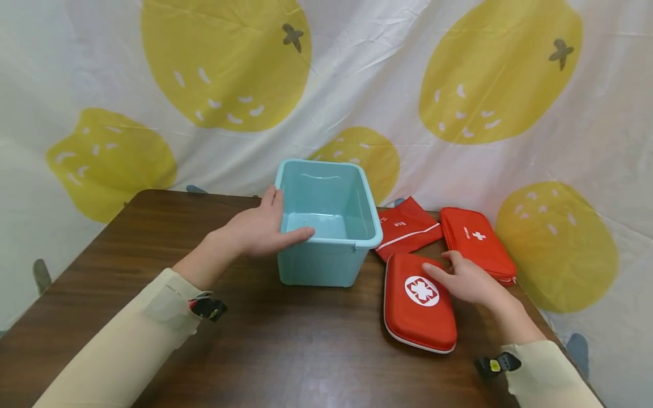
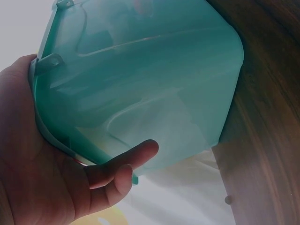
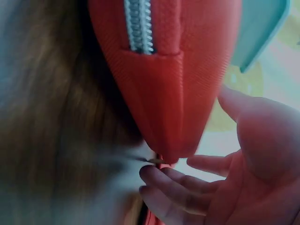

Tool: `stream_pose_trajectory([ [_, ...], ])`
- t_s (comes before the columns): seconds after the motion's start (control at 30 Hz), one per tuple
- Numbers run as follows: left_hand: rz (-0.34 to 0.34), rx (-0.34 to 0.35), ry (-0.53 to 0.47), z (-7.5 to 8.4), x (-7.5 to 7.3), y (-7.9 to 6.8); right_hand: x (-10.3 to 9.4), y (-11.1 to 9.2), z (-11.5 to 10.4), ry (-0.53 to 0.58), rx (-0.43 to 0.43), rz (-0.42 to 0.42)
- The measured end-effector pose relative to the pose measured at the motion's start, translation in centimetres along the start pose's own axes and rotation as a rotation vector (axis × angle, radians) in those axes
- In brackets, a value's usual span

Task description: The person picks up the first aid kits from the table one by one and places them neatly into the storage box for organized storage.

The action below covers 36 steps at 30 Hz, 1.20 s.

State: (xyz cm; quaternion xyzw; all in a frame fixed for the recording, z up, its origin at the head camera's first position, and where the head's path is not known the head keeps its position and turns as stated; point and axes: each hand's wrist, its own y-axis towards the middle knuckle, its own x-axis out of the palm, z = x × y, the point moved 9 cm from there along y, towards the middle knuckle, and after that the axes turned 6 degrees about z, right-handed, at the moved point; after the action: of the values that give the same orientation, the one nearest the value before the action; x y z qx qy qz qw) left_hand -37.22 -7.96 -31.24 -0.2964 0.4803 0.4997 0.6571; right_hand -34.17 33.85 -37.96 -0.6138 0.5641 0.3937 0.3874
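My left hand (image 1: 256, 228) holds the light-blue plastic bin (image 1: 317, 265) at its near left corner. The thumb reaches over the front rim, and the other fingers (image 2: 126, 159) lie along the outside of the wall. The bin stands upright, with its bare floor showing. At the right, my right hand (image 1: 471, 283) is at the far right edge of a red first-aid case (image 1: 410, 326) with a white cross emblem. Its thumb is over the lid's edge; in the right wrist view the loosely bent fingers (image 3: 185, 192) are around the case's end, beside its silver zip (image 3: 139, 26).
Behind the first-aid case, a flat red pouch (image 1: 403, 226) with a white stripe lies beside the bin. Another red first-aid bag (image 1: 471, 235) with a white cross is near the table's right edge. A lemon-print cloth (image 1: 357, 73) hangs behind the dark wooden table (image 1: 285, 351).
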Motion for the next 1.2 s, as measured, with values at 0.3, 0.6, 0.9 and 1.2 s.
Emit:
stream_pose_trajectory([
  [0.3, 0.004, 0.005, -0.002, 0.1, -0.1, 0.0, 1.8, 1.7, 0.0, 0.078, 0.129, -0.157],
  [0.6, 0.003, 0.004, -0.002, 0.1, -0.1, 0.0, 2.3, 1.9, 0.8, 0.170, 0.176, -0.179],
  [0.9, -0.001, -0.002, -0.012, 0.0, 0.1, -0.1, 2.4, 1.8, 0.6, 0.438, 0.184, -0.104],
  [1.2, 0.000, 0.007, -0.019, 0.0, 0.1, 0.0, 2.6, 1.7, 0.1, 0.701, 0.269, -0.054],
])
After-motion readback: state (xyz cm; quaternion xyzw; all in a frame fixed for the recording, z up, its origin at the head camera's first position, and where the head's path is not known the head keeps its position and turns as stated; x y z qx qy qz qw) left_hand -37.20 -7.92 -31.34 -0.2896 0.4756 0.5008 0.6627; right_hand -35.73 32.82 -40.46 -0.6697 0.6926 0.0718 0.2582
